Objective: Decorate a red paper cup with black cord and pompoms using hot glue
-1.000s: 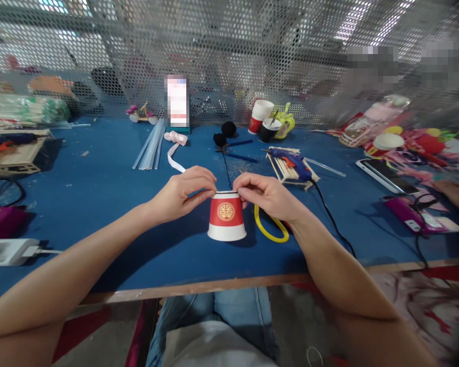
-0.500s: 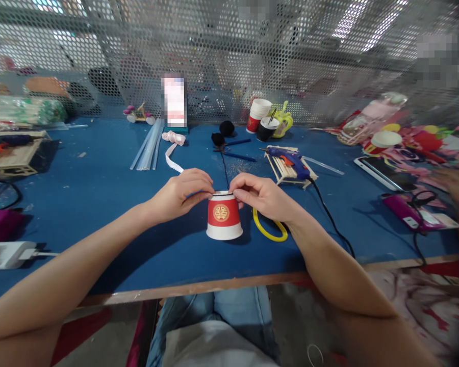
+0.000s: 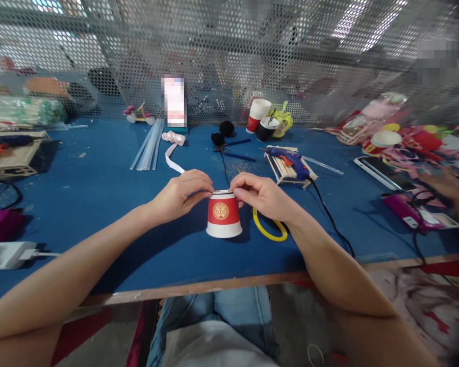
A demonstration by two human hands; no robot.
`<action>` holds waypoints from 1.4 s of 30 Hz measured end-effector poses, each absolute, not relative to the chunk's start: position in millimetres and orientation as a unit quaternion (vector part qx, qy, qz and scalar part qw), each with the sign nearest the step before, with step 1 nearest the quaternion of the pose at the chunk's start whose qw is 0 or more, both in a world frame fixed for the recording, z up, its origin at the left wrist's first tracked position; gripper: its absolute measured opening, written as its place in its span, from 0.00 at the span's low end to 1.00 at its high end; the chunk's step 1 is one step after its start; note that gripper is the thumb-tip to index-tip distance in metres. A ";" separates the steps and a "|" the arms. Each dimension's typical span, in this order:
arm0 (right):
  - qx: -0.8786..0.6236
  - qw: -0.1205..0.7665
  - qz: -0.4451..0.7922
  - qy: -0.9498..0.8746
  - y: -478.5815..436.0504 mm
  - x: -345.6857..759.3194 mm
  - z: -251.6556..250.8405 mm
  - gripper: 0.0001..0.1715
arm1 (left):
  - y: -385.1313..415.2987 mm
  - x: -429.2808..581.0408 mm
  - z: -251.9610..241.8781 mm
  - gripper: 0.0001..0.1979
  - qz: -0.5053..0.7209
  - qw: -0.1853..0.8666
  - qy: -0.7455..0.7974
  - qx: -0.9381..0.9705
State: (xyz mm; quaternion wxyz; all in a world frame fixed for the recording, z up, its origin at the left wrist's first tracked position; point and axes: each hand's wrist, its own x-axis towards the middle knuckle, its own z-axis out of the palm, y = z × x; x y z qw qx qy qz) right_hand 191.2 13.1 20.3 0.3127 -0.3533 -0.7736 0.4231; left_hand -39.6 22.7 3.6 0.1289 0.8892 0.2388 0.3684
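Observation:
An upside-down red and white paper cup (image 3: 224, 230) with a gold emblem is held in front of me, over the blue table. Black yarn (image 3: 225, 173) runs from a black yarn ball (image 3: 217, 139) to the cup's upper edge, where a dark line of it shows. My left hand (image 3: 185, 193) pinches that edge on the left, and my right hand (image 3: 258, 193) pinches it on the right. The fingertips hide where the yarn ends. A yellow ring (image 3: 270, 233) lies on the table beside my right hand.
On a small wooden stick rack (image 3: 281, 171) rests a blue glue gun (image 3: 290, 162), its cord trailing rightward. Scissors (image 3: 235, 154), white ribbon (image 3: 172, 158), glue sticks (image 3: 147, 150) and stacked cups (image 3: 259, 113) lie farther back. Another person's hand (image 3: 445, 182) is at the right, near a phone (image 3: 386, 173).
The cup has shifted very slightly upward between my fingers, and both my hands stay at its upper edge. At the right, the other person's hand has moved leftward over the table.

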 end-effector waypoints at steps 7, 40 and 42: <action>-0.356 0.332 0.327 -0.810 12.1 189.4 16.3 0.05 | 14.6 -30.1 -7.1 0.32 0.326 0.266 0.354 0.835; -0.379 0.369 0.228 -0.817 3.7 179.9 12.9 0.02 | 9.1 -14.8 -19.9 0.34 0.426 0.552 0.365 0.617; -0.375 0.357 0.207 -0.830 3.3 180.7 14.1 0.02 | 9.6 -14.1 -19.8 0.34 0.430 0.559 0.366 0.607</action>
